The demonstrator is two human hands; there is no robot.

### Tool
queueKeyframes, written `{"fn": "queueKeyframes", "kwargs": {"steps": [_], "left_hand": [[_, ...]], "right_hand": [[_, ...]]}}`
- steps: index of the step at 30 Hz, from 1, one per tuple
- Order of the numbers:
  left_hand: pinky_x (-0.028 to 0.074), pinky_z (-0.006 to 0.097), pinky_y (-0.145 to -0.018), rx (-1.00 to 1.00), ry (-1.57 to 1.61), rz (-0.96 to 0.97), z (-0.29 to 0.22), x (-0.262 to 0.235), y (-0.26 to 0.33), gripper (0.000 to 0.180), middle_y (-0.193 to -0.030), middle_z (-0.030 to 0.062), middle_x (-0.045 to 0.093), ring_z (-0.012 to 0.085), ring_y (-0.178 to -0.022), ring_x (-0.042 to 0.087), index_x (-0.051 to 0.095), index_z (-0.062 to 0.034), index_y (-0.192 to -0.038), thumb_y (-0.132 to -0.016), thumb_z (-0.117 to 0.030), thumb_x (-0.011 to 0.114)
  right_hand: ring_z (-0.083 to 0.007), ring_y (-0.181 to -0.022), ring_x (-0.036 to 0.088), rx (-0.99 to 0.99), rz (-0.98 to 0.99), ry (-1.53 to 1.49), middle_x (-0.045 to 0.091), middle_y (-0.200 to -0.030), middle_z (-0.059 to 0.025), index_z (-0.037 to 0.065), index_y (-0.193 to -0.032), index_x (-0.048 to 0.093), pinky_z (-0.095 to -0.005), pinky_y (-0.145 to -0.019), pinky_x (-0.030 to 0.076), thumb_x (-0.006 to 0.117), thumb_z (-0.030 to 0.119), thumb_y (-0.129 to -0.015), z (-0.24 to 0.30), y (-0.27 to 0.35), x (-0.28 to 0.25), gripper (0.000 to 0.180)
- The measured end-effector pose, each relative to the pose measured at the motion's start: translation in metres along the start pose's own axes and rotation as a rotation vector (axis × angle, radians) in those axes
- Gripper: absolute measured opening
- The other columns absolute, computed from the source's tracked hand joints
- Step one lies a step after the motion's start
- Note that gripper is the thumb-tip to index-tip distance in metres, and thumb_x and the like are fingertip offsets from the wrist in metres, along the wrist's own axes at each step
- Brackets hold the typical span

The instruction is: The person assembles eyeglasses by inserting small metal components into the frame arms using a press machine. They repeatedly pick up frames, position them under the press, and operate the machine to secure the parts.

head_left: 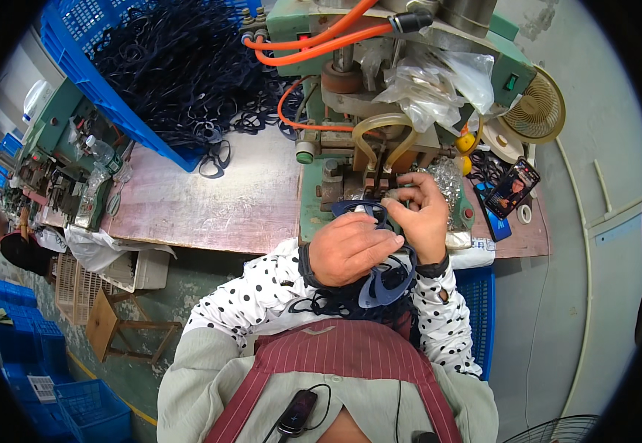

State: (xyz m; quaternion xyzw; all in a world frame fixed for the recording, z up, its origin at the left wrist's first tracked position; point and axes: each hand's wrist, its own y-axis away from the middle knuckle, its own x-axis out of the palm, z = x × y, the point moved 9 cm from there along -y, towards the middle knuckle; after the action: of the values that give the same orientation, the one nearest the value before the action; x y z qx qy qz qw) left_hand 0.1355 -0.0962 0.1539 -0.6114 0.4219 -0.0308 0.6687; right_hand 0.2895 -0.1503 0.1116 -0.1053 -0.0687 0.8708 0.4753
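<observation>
My left hand (349, 251) is closed, its fingers curled round a dark blue spectacle frame (369, 209) at the front of a green bench machine (311, 203). My right hand (426, 215) is up by the machine's small metal jaws (377, 182), thumb and fingers bent together. What lies between its fingertips is too small to make out. More blue frames (389, 288) hang below my hands, over my lap. Part of them is hidden by my left hand.
A blue crate (103, 111) heaped with dark blue frames (180, 66) stands at the back left. Orange hoses (321, 43) cross the machine. To the right are a bag of shiny scraps (446, 181), a phone (513, 188) and a fan (538, 107). A blue basket (477, 295) sits beside my right arm.
</observation>
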Motion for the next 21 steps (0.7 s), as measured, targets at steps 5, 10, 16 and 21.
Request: {"fn": "queueKeyframes", "kwargs": {"steps": [5, 10, 16, 21], "left_hand": [[0.051, 0.04, -0.082, 0.048, 0.042, 0.013, -0.006, 0.002, 0.008, 0.045, -0.1, 0.0101, 0.066, 0.0249, -0.083, 0.062, 0.062, -0.0004, -0.119, -0.074, -0.007, 0.066], [0.05, 0.041, -0.082, 0.146, 0.073, 0.024, -0.022, -0.009, -0.002, 0.042, -0.101, 0.0115, 0.066, 0.0245, -0.083, 0.063, 0.063, 0.0007, -0.116, -0.075, -0.006, 0.062], [0.046, 0.043, -0.096, 0.14, 0.229, 0.183, 0.001, 0.019, 0.002, 0.042, -0.108, 0.0121, 0.063, 0.028, -0.099, 0.061, 0.061, -0.0018, -0.12, -0.079, -0.005, 0.062], [0.046, 0.045, -0.095, 0.133, 0.329, 0.176, 0.008, 0.023, 0.006, 0.041, -0.109, 0.0125, 0.062, 0.03, -0.099, 0.06, 0.06, -0.0009, -0.122, -0.081, -0.004, 0.064]], "right_hand": [[-0.0048, -0.064, 0.053, -0.029, -0.019, -0.029, 0.069, -0.082, -0.0065, 0.0, -0.109, 0.054, -0.0201, -0.054, 0.039, 0.076, 0.004, -0.072, 0.005, -0.007, 0.009, 0.043], [-0.0064, -0.07, 0.057, -0.009, -0.043, -0.213, 0.067, -0.081, -0.0075, -0.003, -0.115, 0.047, -0.021, -0.06, 0.045, 0.075, 0.001, -0.072, -0.001, -0.007, 0.017, 0.051], [-0.0113, -0.074, 0.062, -0.122, -0.221, 0.132, 0.07, -0.084, -0.0057, 0.001, -0.115, 0.055, -0.0249, -0.069, 0.049, 0.072, 0.002, -0.076, -0.023, -0.017, -0.043, 0.043], [-0.0267, -0.079, 0.066, 0.088, -0.392, 0.622, 0.071, -0.085, -0.0079, 0.008, -0.107, 0.064, -0.037, -0.073, 0.05, 0.074, 0.012, -0.074, -0.121, -0.02, -0.135, 0.034]]}}
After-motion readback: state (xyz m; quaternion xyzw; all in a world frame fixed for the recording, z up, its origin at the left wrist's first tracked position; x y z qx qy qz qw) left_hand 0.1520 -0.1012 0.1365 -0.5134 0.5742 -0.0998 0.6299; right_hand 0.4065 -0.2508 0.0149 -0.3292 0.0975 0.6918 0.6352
